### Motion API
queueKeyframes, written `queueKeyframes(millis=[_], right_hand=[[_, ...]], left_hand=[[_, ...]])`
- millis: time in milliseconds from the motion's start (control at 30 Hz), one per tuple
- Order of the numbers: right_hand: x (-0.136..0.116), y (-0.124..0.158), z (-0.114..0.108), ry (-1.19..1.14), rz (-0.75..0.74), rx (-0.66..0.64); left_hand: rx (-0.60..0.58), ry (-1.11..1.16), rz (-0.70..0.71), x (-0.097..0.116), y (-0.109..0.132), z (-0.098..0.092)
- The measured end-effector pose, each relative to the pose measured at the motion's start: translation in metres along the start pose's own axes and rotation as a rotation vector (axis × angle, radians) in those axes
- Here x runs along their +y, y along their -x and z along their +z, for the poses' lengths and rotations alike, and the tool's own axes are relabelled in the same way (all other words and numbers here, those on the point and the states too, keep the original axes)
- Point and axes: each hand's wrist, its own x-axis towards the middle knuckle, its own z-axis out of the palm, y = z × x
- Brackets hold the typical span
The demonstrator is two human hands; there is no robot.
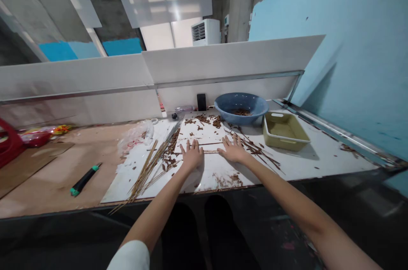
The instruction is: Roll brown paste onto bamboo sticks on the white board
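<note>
My left hand (191, 154) and my right hand (234, 149) lie palm down, fingers spread, side by side on a white board (204, 174) on the table. A thin stick coated with brown paste (210, 151) lies across the board under both palms and shows between them. A bundle of bare bamboo sticks (147, 171) lies to the left of my left hand. Brown crumbs and paste strips (255, 150) are scattered around my right hand.
A blue bowl (241, 106) holding brown material stands at the back, with a yellow-green tray (284, 130) to its right. A clear plastic bag (135, 136) and a black-and-green knife (85, 179) lie to the left. A white partition (223, 60) runs behind.
</note>
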Motion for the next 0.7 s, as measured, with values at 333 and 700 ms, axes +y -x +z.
queueKeyframes(millis=[333, 700], right_hand=[[0.015, 0.036, 0.012, 0.045, -0.114, 0.083], [0.063, 0.026, 0.018, 0.075, -0.06, 0.348]], left_hand=[[0.038, -0.059, 0.064, -0.017, 0.041, 0.003], [0.175, 0.069, 0.055, -0.031, 0.116, 0.013]])
